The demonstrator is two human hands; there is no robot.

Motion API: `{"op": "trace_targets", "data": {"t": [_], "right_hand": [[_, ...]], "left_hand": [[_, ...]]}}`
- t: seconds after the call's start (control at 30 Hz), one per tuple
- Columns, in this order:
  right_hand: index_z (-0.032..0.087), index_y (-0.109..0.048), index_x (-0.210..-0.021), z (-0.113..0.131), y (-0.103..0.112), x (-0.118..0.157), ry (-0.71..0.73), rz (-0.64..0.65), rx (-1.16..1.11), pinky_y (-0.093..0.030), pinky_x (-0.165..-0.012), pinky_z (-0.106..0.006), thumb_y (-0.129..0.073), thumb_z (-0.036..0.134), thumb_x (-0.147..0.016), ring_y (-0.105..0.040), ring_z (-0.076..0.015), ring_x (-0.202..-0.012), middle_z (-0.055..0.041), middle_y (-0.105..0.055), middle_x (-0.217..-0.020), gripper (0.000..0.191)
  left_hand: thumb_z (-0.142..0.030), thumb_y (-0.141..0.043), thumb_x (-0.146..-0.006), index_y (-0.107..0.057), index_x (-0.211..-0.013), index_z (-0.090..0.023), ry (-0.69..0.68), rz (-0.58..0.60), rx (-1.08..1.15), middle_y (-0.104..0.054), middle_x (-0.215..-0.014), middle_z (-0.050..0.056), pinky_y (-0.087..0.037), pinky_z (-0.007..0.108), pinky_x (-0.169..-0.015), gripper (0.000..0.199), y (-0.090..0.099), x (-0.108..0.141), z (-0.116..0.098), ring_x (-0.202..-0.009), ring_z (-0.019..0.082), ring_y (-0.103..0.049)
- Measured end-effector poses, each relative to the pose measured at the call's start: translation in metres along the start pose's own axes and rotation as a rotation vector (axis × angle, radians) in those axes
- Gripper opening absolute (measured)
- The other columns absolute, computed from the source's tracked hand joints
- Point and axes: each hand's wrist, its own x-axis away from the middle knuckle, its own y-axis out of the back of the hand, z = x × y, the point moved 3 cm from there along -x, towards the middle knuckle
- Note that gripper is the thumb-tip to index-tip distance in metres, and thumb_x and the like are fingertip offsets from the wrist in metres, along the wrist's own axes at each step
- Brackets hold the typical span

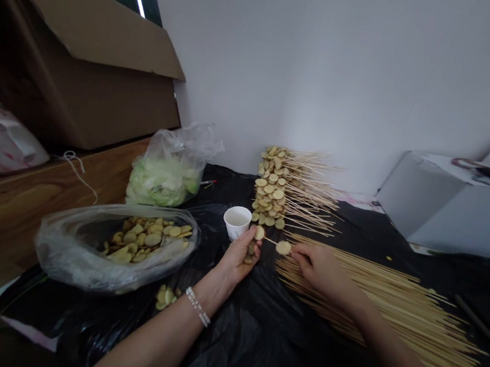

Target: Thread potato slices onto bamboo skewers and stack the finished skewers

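Note:
My left hand [238,258] is cupped around a few round potato slices [259,232], holding them against the palm. My right hand [319,270] pinches a thin bamboo skewer [275,244] near a single slice [283,248] threaded on it, and the skewer's tip points toward my left hand. Beyond both hands lies a stack of slice-laden skewers [271,190]. A clear plastic bag [79,257] holds more slices at the left, with several loose slices [165,297] just below it. Bare bamboo skewers [391,307] spread under my right forearm.
A black plastic sheet [250,342] covers the work surface. A white paper cup [236,222] stands near my left hand. Behind it sit a bag of pale green leaves [168,173], a large cardboard box [75,62] on a wooden floor, and a white box [446,206].

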Motion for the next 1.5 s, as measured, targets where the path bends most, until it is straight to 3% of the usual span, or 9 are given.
{"op": "trace_targets", "data": {"t": [0.23, 0.37, 0.6, 0.8, 1.07, 1.33, 1.5], "right_hand": [[0.019, -0.068, -0.075, 0.0, 0.009, 0.001, -0.036, 0.059, -0.098, -0.033, -0.059, -0.024, -0.045, 0.025, -0.085, -0.054, -0.0131, -0.062, -0.002, -0.067, -0.07, 0.026], [0.019, -0.066, -0.071, -0.002, 0.012, 0.001, -0.05, 0.064, -0.039, -0.031, -0.058, -0.024, -0.045, 0.023, -0.084, -0.053, -0.0133, -0.061, -0.0018, -0.065, -0.067, 0.025], [0.018, -0.062, -0.069, 0.001, 0.002, 0.001, -0.026, -0.039, 0.049, -0.032, -0.062, -0.024, -0.043, 0.02, -0.086, -0.054, -0.0147, -0.066, -0.0042, -0.065, -0.069, 0.025], [0.017, -0.059, -0.065, 0.004, -0.007, 0.001, -0.017, 0.031, -0.012, -0.028, -0.057, -0.024, -0.04, 0.018, -0.087, -0.049, -0.0118, -0.056, -0.0023, -0.061, -0.062, 0.029], [0.018, -0.058, -0.07, 0.004, -0.013, 0.001, -0.035, -0.055, 0.069, -0.03, -0.062, -0.025, -0.04, 0.018, -0.087, -0.054, -0.0152, -0.067, -0.006, -0.064, -0.071, 0.025], [0.018, -0.059, -0.07, 0.009, -0.018, 0.001, -0.048, -0.022, -0.004, -0.029, -0.059, -0.025, -0.039, 0.018, -0.087, -0.052, -0.0138, -0.061, -0.0043, -0.064, -0.068, 0.026], [0.018, -0.057, -0.069, 0.009, -0.017, 0.002, -0.026, -0.097, 0.027, -0.03, -0.061, -0.025, -0.04, 0.019, -0.088, -0.052, -0.0145, -0.064, -0.0046, -0.062, -0.069, 0.025]], "left_hand": [[-0.012, -0.069, -0.075, -0.062, -0.075, -0.012, -0.047, 0.006, -0.041, -0.059, -0.064, -0.001, -0.045, 0.01, -0.042, 0.007, 0.0, 0.0, 0.004, -0.048, 0.004, -0.055], [-0.012, -0.069, -0.075, -0.062, -0.073, -0.011, -0.058, -0.007, -0.046, -0.06, -0.063, 0.0, -0.046, 0.011, -0.044, 0.007, 0.001, -0.001, 0.005, -0.049, 0.005, -0.056], [-0.01, -0.072, -0.071, -0.063, -0.073, -0.011, -0.112, -0.021, -0.028, -0.061, -0.065, -0.001, -0.045, 0.011, -0.044, 0.009, 0.0, 0.002, 0.004, -0.048, 0.003, -0.054], [-0.008, -0.073, -0.069, -0.063, -0.073, -0.012, -0.116, -0.001, -0.004, -0.062, -0.067, -0.001, -0.046, 0.011, -0.045, 0.011, -0.001, 0.005, 0.003, -0.05, 0.004, -0.055], [-0.007, -0.07, -0.072, -0.063, -0.074, -0.011, -0.124, -0.022, 0.004, -0.062, -0.065, -0.001, -0.046, 0.012, -0.045, 0.008, 0.001, 0.001, 0.004, -0.05, 0.004, -0.056], [-0.008, -0.072, -0.07, -0.064, -0.074, -0.012, -0.119, -0.003, 0.009, -0.062, -0.065, -0.001, -0.046, 0.012, -0.044, 0.01, 0.001, 0.001, 0.003, -0.049, 0.004, -0.056], [-0.007, -0.07, -0.072, -0.064, -0.075, -0.011, -0.103, -0.007, 0.006, -0.062, -0.066, 0.0, -0.047, 0.012, -0.044, 0.008, 0.001, 0.001, 0.004, -0.049, 0.004, -0.056]]}}
